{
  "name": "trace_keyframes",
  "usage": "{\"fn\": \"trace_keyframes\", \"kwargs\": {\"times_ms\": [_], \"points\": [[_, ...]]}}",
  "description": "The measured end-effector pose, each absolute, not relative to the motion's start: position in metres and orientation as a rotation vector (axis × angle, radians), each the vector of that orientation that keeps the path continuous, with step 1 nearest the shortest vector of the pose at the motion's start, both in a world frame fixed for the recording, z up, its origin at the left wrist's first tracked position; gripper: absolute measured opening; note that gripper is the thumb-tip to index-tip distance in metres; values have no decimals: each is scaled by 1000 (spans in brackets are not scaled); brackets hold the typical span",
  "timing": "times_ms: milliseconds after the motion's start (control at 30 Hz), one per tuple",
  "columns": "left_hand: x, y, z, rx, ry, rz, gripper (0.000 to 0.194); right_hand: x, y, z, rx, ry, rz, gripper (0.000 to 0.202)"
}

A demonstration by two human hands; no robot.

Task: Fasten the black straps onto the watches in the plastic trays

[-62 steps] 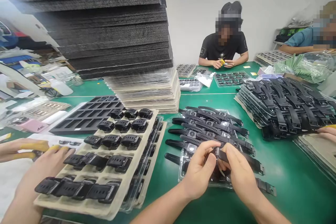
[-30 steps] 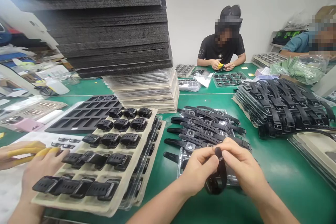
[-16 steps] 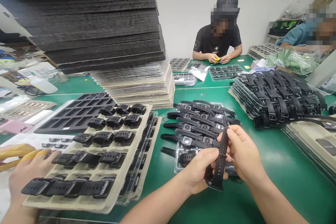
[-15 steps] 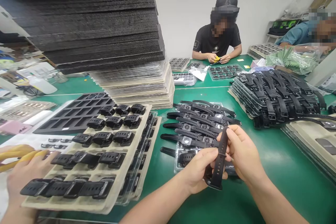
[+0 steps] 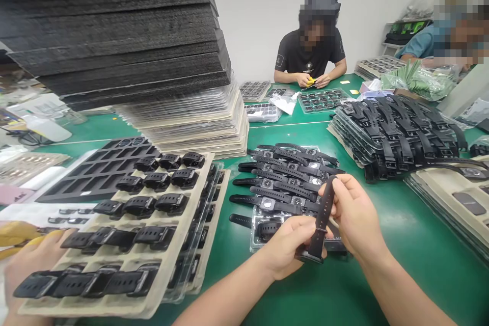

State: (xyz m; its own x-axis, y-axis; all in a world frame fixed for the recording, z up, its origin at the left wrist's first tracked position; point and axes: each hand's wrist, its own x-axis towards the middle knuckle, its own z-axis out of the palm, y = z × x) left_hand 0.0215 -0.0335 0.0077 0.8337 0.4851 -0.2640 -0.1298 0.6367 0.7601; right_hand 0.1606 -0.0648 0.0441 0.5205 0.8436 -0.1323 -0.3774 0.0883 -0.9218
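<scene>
Between my hands is a black smartwatch (image 5: 320,229) with its perforated strap pointing up. My left hand (image 5: 284,247) grips it near the case, thumb on the strap. The strap's upper end is pinched in my right hand (image 5: 349,201). Just beyond them, several watches (image 5: 292,182) with straps spread out lie on a clear plastic tray (image 5: 253,234). To the left, a beige tray (image 5: 130,293) holds rows of watches with closed straps (image 5: 132,282), on top of other trays.
Tall black foam sheets (image 5: 133,35) rest on stacked trays (image 5: 229,135) at the left. A pile of strapped watches (image 5: 397,132) is at the right, near beige trays (image 5: 439,191). Opposite sits a person (image 5: 311,56) with a yellow tool; another person's hand (image 5: 32,265) is at lower left.
The view has shifted slightly, moving the scene left. The strap between my hands looks straighter, and its loop is lower, close to the case. Both hands still hold the watch.
</scene>
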Motion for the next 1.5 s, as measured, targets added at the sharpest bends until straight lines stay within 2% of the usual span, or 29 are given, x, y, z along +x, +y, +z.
{"fn": "trace_keyframes", "kwargs": {"times_ms": [167,300,400,533,700,900,1133,1300,1400,1500], "points": [[13,-33,32,1194,561,490,50,165,-70,42,-1097,-625,985,33],[-1,-31,55,1773,732,699,32,162,-84,44,-1135,-967,920,37],[-8,-32,57,2234,704,898,24,155,-94,46,-1237,-1202,891,30],[-8,-34,49,2502,618,1014,26,147,-96,44,-1245,-1082,966,28],[-7,-31,41,2473,396,1177,46,141,-92,46,-1047,-692,1122,29],[-5,-27,36,2581,402,1345,30,136,-92,47,-1019,-612,1167,34],[-5,-26,33,2528,396,1370,34,144,-93,38,-1034,-795,1157,31],[-9,-27,37,2061,576,1170,16,150,-92,37,-1143,-1342,905,29],[-8,-27,38,1655,647,1062,21,147,-90,31,-1216,-1399,857,41],[-5,-23,35,1364,638,1073,29,144,-91,28,-1284,-1356,885,40]]}}
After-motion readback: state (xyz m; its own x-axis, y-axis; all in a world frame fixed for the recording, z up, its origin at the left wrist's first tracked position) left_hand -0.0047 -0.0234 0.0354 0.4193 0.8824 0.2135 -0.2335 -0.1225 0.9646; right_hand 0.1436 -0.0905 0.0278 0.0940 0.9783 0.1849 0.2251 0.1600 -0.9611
